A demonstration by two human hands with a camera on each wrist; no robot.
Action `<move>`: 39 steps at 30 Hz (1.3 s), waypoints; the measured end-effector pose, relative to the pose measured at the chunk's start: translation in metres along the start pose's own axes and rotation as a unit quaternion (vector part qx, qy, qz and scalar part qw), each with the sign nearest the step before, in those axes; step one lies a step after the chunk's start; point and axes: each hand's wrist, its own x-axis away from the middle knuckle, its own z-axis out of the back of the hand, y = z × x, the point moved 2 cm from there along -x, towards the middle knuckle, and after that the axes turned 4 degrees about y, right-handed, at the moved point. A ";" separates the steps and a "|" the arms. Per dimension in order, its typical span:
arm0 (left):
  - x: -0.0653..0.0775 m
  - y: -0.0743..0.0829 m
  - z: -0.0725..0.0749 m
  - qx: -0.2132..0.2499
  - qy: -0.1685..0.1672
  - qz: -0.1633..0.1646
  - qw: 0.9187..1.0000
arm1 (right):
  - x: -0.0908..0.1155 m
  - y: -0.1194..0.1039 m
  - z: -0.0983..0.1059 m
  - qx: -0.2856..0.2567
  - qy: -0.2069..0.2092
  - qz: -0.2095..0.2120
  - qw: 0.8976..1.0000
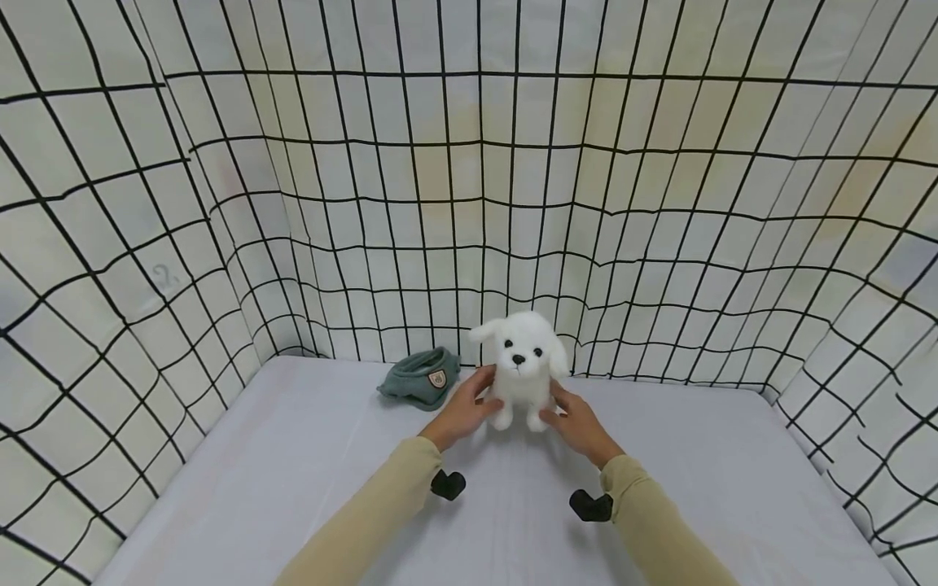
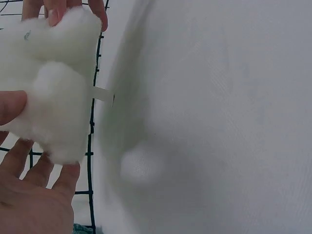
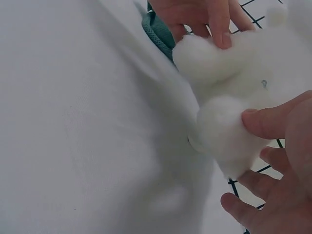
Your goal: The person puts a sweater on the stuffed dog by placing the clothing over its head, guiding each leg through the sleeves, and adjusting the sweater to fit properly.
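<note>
A white plush dog [image 1: 523, 346] with black eyes and nose sits upright, facing me, at the far side of the white surface. My left hand [image 1: 463, 411] grips its flank and front leg on the left, thumb in front. On the opposite side my right hand [image 1: 582, 425] holds it the same way. The left wrist view shows the plush dog's legs [image 2: 61, 97] from close by, with a white tag [image 2: 103, 94] sticking out below. In the right wrist view the right thumb [image 3: 265, 122] presses on one leg.
Left of the dog lies a crumpled teal cloth item [image 1: 418, 382] with a shield-shaped patch [image 1: 437, 378]. Black grid netting [image 1: 479, 199] over white sheeting stands behind and on both sides of the white surface [image 1: 293, 456].
</note>
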 end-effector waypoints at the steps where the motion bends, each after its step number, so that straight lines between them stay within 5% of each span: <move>1: 0.000 0.000 -0.001 -0.002 -0.001 0.000 1.000 | 0.000 0.001 -0.001 0.003 0.003 0.005 1.000; 10: -0.004 -0.007 -0.003 -0.034 -0.007 0.011 0.999 | 0.003 0.000 -0.004 0.006 0.020 0.028 0.999; 18: -0.001 -0.018 -0.006 -0.079 -0.014 0.003 0.997 | 0.004 0.017 -0.012 0.051 0.031 -0.026 0.998; 30: 0.003 -0.024 -0.008 -0.080 -0.009 -0.001 0.997 | 0.009 0.018 -0.017 0.026 0.079 -0.021 0.996; 35: 0.005 -0.023 -0.007 -0.081 -0.007 -0.004 0.997 | 0.015 0.010 -0.021 0.053 0.139 0.018 0.989; 39: 0.007 -0.019 -0.005 -0.080 -0.005 -0.004 0.997 | 0.018 0.005 -0.023 0.124 0.188 0.075 0.972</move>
